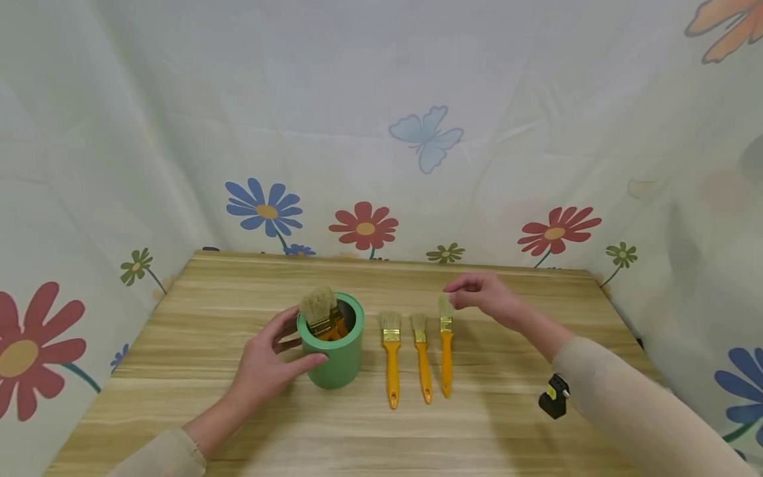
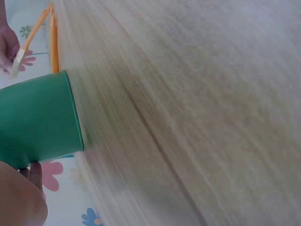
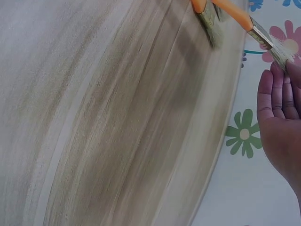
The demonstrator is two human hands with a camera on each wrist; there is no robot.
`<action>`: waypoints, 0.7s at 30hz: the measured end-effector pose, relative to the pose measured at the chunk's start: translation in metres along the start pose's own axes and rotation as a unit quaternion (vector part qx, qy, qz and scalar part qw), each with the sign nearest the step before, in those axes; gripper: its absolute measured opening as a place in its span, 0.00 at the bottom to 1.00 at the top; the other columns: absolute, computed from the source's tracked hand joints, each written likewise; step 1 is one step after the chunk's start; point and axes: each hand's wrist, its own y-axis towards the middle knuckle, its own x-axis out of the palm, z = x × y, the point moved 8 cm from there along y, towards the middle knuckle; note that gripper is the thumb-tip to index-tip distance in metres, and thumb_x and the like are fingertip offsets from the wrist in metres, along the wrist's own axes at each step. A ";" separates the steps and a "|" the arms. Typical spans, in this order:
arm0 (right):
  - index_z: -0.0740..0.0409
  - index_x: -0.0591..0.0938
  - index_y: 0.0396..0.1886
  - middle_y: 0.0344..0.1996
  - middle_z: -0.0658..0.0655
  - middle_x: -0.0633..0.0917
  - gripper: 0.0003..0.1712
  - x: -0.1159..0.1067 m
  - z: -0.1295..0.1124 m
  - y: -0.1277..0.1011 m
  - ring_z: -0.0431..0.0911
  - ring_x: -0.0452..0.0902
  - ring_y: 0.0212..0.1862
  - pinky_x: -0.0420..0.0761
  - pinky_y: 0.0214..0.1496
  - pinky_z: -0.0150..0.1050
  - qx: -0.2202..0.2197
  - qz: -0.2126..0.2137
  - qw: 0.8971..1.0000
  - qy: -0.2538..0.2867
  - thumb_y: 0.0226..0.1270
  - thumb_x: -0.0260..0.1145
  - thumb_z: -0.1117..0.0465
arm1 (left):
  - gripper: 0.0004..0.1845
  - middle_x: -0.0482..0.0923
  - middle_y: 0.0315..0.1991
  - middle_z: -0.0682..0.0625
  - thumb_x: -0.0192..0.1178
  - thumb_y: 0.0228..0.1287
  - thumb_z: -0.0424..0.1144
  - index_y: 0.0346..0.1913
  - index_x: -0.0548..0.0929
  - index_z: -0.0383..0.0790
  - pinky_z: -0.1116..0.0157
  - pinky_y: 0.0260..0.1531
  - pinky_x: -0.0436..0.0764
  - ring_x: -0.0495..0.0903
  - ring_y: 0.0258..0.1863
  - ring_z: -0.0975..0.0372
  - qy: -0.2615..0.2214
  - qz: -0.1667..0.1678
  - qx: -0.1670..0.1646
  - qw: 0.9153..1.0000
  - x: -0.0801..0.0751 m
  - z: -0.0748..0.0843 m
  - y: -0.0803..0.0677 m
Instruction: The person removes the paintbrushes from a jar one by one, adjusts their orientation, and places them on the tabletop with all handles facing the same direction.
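My left hand [image 1: 262,364] holds a green can [image 1: 335,364] from its left side, thumb in front and fingers behind. At least one paintbrush [image 1: 318,308] stands in the can, its pale bristles above the rim. With the fingertips of my right hand [image 1: 485,298] I pinch the bristles of a yellow-handled paintbrush [image 1: 447,351]. Its bristle end is raised, while its handle end stays down at the table, as the left wrist view shows. Two more paintbrushes, a wider one [image 1: 391,358] and a narrower one [image 1: 422,358], lie between the can and the pinched brush, bristles pointing away.
The wood-grain table [image 1: 238,285] ends at the back against a white curtain [image 1: 334,86] printed with flowers and a butterfly. More curtain hangs along both sides. A small black device [image 1: 554,396] shows beside my right sleeve [image 1: 620,391].
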 end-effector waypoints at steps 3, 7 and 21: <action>0.71 0.83 0.60 0.49 0.61 0.90 0.15 0.002 0.003 0.004 0.60 0.85 0.52 0.78 0.70 0.68 0.004 -0.006 1.000 -0.003 0.80 0.66 0.66 | 0.48 0.80 0.68 0.46 0.86 0.54 0.43 0.77 0.73 0.47 0.56 0.59 0.88 0.81 0.66 0.49 -0.001 0.000 0.000 1.000 0.000 0.001 0.000; 0.73 0.83 0.59 0.47 0.62 0.90 0.15 0.005 0.005 0.007 0.64 0.84 0.51 0.80 0.68 0.67 0.004 -0.010 1.000 -0.015 0.80 0.65 0.68 | 0.48 0.79 0.69 0.46 0.85 0.54 0.43 0.77 0.72 0.46 0.56 0.60 0.88 0.81 0.66 0.49 -0.001 -0.002 -0.001 1.000 0.001 0.002 0.000; 0.76 0.85 0.53 0.41 0.65 0.90 0.12 0.010 0.029 0.018 0.51 0.87 0.41 0.90 0.55 0.59 -0.002 0.005 0.999 -0.053 0.76 0.67 0.72 | 0.48 0.79 0.69 0.47 0.86 0.53 0.44 0.77 0.72 0.48 0.56 0.60 0.88 0.81 0.66 0.50 0.003 -0.005 -0.003 1.000 0.001 0.000 0.001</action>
